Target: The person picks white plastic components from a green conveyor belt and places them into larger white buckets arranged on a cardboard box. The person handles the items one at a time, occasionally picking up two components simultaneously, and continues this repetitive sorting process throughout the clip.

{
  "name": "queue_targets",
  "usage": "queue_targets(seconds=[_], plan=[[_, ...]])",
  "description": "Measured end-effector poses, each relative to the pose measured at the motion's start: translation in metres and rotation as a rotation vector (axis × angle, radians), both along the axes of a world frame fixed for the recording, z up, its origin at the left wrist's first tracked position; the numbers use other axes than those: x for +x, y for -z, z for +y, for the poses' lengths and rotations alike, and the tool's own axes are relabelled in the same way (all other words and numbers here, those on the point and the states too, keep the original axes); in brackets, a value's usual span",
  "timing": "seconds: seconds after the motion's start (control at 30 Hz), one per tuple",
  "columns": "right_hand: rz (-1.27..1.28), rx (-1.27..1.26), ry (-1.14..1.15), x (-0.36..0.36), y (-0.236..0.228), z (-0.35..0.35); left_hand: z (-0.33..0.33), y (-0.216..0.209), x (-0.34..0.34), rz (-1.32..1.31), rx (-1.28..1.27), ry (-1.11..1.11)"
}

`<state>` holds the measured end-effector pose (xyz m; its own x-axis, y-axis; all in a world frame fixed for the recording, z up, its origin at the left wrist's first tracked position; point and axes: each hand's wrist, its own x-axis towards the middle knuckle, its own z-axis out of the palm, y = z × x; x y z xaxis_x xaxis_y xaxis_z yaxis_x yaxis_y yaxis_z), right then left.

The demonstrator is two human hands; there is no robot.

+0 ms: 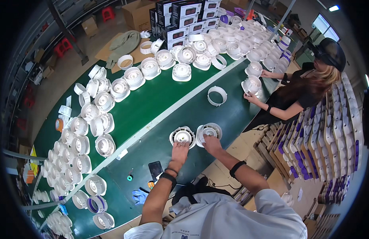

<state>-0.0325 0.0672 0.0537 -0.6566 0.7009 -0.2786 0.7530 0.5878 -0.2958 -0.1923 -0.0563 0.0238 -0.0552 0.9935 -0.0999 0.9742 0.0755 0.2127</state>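
Observation:
Two white round plastic housings stand side by side on the dark green table in front of me. My left hand (180, 150) reaches over the near rim of the left housing (182, 134), its fingers bent and closed on it; a pale round hub shows in the middle. On the right housing (208, 130), my right hand (212, 144) has its fingers inside, gripping near the rim; its fingertips are partly hidden. Farther off on the table lies a loose white ring (217, 96), touched by neither hand.
Many similar white housings (80, 144) crowd the left and far table. A phone (155, 170), blue gloves (140, 196) and a green tape roll (130, 178) lie near my left arm. At right, a co-worker (300, 91) handles housings beside stacked trays (324, 135). Boxes (184, 20) stand behind.

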Motion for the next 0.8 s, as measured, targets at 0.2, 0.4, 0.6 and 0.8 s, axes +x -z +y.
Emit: queue_targets(seconds=[0.2,0.4,0.6,0.8], plan=[[-0.003,0.016,-0.005,-0.004,0.008,-0.001,0.000,-0.004,0.001,-0.014,0.009,-0.004],[0.000,0.026,-0.025,-0.007,0.009,-0.003,-0.003,0.000,-0.001,-0.007,0.025,-0.022],[-0.034,0.030,-0.018,-0.005,0.012,-0.003,-0.001,-0.012,0.000,0.002,0.022,-0.013],[-0.041,0.034,-0.022,-0.007,0.014,-0.002,0.002,-0.005,0.000,-0.012,0.040,-0.029]])
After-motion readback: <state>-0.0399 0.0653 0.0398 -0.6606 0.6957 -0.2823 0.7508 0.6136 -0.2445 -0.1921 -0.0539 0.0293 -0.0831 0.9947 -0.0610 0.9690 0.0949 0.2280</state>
